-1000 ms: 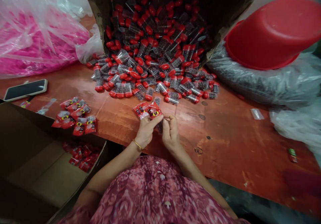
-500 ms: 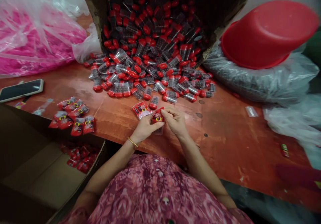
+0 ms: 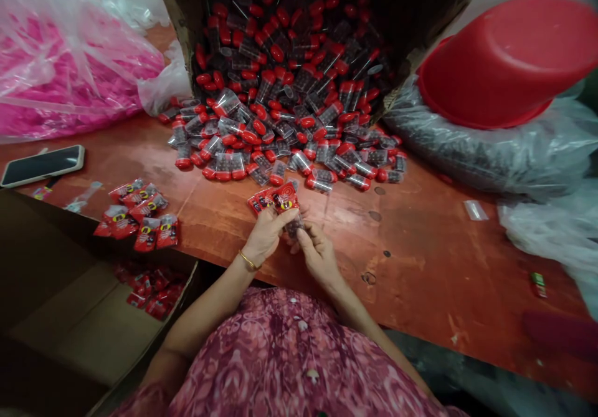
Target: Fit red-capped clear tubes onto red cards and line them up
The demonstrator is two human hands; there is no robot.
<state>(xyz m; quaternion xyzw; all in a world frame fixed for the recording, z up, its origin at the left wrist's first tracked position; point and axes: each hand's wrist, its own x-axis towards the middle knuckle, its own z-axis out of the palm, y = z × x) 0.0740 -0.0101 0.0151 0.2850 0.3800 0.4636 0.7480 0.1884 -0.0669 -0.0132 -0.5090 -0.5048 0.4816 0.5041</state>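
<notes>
My left hand, with a gold bangle at the wrist, pinches a small red printed packet. A clear tube with dark contents reaches from the packet down between my hands. My right hand has its thumb and fingers closed on the tube's lower end. How far the tube sits inside the packet is hidden by my fingers. Flat red printed packets lie on the table just behind my left hand. Beyond them is a heap of clear, red-capped tubes with dark contents.
The heap spills from a dark open carton. Filled red packets lie left, above a cardboard box holding more. A phone, a bag of pink pieces and a red bucket on a plastic sack stand around.
The red packet has turned and moved up, now held by my left hand alone. My right hand has gone from the packet down to the tube's lower end.
</notes>
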